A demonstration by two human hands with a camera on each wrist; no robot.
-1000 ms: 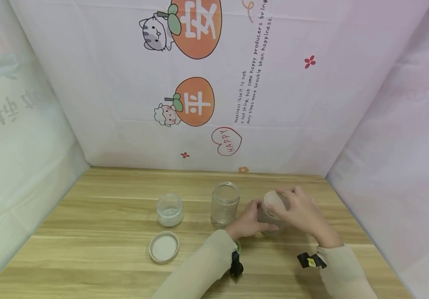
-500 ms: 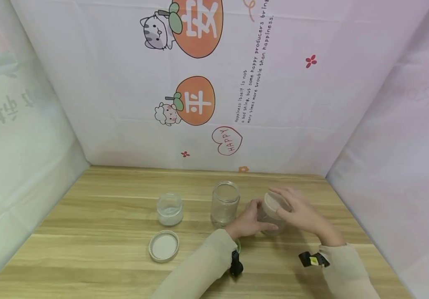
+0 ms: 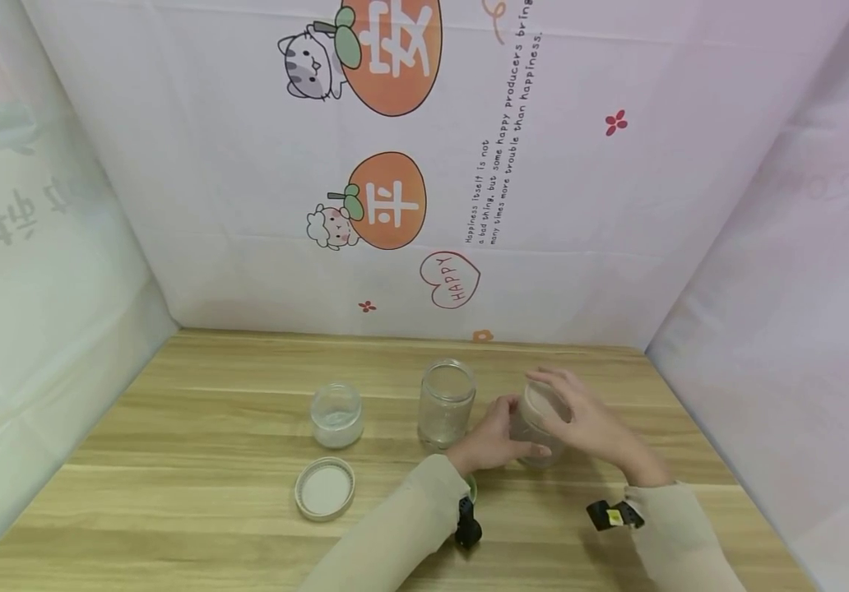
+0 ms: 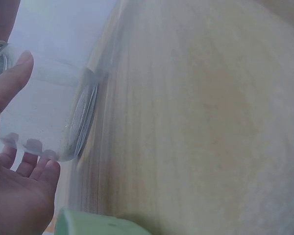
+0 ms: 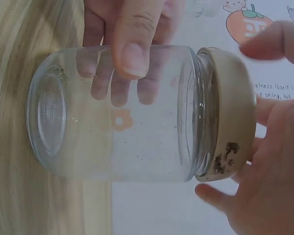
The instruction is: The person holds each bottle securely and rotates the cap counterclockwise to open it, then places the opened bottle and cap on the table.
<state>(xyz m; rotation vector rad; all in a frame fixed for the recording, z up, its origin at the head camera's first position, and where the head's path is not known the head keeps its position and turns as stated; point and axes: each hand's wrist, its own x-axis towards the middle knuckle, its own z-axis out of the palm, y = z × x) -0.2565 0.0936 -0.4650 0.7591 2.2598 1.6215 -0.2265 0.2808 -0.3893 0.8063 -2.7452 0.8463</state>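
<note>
A clear glass jar (image 5: 152,122) stands upright at the right of the table, with a beige lid (image 5: 230,115) on its mouth. Dark marks show on the lid's side. My left hand (image 3: 494,436) grips the jar's body, thumb on the near side and fingers round the far side, also seen in the left wrist view. Over the lid, my right hand (image 3: 591,423) holds with its fingers spread round the edge. The right wrist view shows the fingertips right at the lid's rim and the palm facing its top.
A taller open glass jar (image 3: 445,404) stands just left of my left hand, and a short open jar (image 3: 336,418) farther left. An upturned lid (image 3: 324,489) lies in front of that one. Partly under my left wrist is a pale green object (image 4: 100,225).
My right hand has shifted and turned round the lid, its fingers now farther across the top. The left hand and jar stay in place.
</note>
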